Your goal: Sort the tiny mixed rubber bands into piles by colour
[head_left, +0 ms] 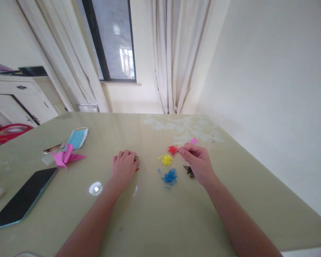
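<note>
My left hand (125, 165) rests on the table with its fingers curled together. A small black rubber band (136, 158) shows at its fingertips, with bits of red and teal below, partly hidden by the hand. My right hand (197, 161) pinches a thin dark strip (174, 152), which looks like a black rubber band, above the small piles. Under that strip lies a red pile of rubber bands (172, 149), with a yellow pile (166, 160) just nearer. Closer to me is a blue pile (170, 177). A black pile (188, 171) is partly covered by my right hand.
Beyond my right hand lies a small pink piece (194, 140). At left are a pink folded-paper shape (66, 157), a blue face mask (78, 138) and a dark tablet (24, 196). A white wall (278, 100) runs along the table's right side.
</note>
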`<act>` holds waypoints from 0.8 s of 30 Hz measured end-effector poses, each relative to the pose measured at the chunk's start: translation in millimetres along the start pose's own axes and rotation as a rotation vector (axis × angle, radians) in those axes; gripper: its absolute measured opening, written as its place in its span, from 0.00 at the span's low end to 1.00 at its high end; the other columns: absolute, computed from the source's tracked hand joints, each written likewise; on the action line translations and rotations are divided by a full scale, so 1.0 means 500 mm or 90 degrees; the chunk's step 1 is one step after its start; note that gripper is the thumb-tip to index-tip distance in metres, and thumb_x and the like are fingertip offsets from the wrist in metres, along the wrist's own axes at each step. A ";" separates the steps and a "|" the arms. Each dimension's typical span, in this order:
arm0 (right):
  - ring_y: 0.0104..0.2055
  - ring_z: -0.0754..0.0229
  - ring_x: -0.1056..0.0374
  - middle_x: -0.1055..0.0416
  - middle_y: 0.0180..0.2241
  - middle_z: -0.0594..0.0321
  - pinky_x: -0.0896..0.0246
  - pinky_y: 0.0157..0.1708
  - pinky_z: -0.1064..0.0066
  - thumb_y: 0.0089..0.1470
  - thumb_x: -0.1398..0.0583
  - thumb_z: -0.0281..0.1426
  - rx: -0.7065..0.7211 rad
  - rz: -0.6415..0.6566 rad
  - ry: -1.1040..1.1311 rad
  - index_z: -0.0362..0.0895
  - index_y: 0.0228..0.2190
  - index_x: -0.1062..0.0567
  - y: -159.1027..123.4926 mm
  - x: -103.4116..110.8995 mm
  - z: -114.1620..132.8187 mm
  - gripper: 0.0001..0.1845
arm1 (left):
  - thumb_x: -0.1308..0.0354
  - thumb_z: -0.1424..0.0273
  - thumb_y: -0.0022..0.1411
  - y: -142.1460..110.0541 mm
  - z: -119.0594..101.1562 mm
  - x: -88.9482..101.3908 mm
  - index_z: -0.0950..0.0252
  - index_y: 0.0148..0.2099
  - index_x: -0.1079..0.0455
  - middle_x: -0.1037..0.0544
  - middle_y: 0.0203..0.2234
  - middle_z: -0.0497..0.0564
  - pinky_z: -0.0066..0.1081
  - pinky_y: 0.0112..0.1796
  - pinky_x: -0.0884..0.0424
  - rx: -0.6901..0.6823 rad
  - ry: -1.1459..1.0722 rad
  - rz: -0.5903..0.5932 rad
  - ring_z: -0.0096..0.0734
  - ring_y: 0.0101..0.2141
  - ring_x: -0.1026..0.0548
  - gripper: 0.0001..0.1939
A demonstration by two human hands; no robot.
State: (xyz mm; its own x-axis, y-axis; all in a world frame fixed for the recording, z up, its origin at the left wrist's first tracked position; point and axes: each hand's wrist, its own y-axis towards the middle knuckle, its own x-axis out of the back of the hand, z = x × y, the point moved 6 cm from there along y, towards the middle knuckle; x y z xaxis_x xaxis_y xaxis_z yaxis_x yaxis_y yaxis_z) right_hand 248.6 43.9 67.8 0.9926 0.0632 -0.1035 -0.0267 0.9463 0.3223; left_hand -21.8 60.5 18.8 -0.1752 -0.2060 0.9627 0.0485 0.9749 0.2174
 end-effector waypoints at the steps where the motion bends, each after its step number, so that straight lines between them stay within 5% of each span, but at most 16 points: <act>1: 0.28 0.63 0.34 0.25 0.26 0.65 0.37 0.32 0.69 0.51 0.27 0.40 0.001 0.000 0.011 0.48 0.28 0.15 0.000 0.001 0.002 0.10 | 0.44 0.66 0.69 0.001 0.006 -0.005 0.62 0.50 0.21 0.21 0.50 0.60 0.49 0.51 0.32 0.007 0.027 0.021 0.56 0.53 0.27 0.13; 6: 0.27 0.63 0.35 0.25 0.26 0.64 0.39 0.30 0.70 0.51 0.27 0.40 -0.015 0.032 -0.005 0.47 0.29 0.15 0.007 0.010 0.005 0.10 | 0.48 0.67 0.71 0.010 0.010 -0.018 0.59 0.47 0.21 0.19 0.47 0.57 0.45 0.50 0.32 0.007 0.040 0.064 0.50 0.50 0.25 0.14; 12: 0.27 0.61 0.35 0.25 0.24 0.62 0.41 0.29 0.69 0.50 0.29 0.44 -0.135 0.187 -0.215 0.42 0.28 0.15 0.029 0.070 -0.021 0.16 | 0.48 0.68 0.69 0.018 0.020 -0.023 0.60 0.43 0.23 0.18 0.44 0.54 0.43 0.49 0.31 0.022 -0.032 0.055 0.48 0.49 0.24 0.11; 18: 0.23 0.64 0.42 0.33 0.17 0.68 0.51 0.27 0.70 0.49 0.32 0.42 -0.186 0.241 -0.505 0.41 0.23 0.16 0.042 0.149 -0.063 0.16 | 0.48 0.68 0.68 0.022 0.026 -0.020 0.60 0.42 0.23 0.17 0.41 0.56 0.43 0.46 0.29 -0.001 -0.076 -0.006 0.49 0.46 0.22 0.12; 24: 0.23 0.65 0.47 0.41 0.16 0.71 0.55 0.26 0.71 0.48 0.32 0.41 -0.209 0.274 -0.500 0.41 0.18 0.21 0.036 0.150 -0.084 0.17 | 0.48 0.69 0.70 0.020 0.034 -0.010 0.61 0.42 0.22 0.17 0.36 0.58 0.45 0.46 0.29 0.012 -0.151 -0.065 0.48 0.41 0.21 0.13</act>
State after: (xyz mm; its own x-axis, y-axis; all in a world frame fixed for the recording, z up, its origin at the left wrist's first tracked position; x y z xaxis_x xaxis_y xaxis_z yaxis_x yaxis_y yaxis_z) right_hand 317.9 79.1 26.6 0.6827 0.3080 0.6627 -0.3212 0.9410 -0.1064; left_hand -36.9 72.7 13.2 -0.4044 -0.2802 0.8706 0.0006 0.9518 0.3066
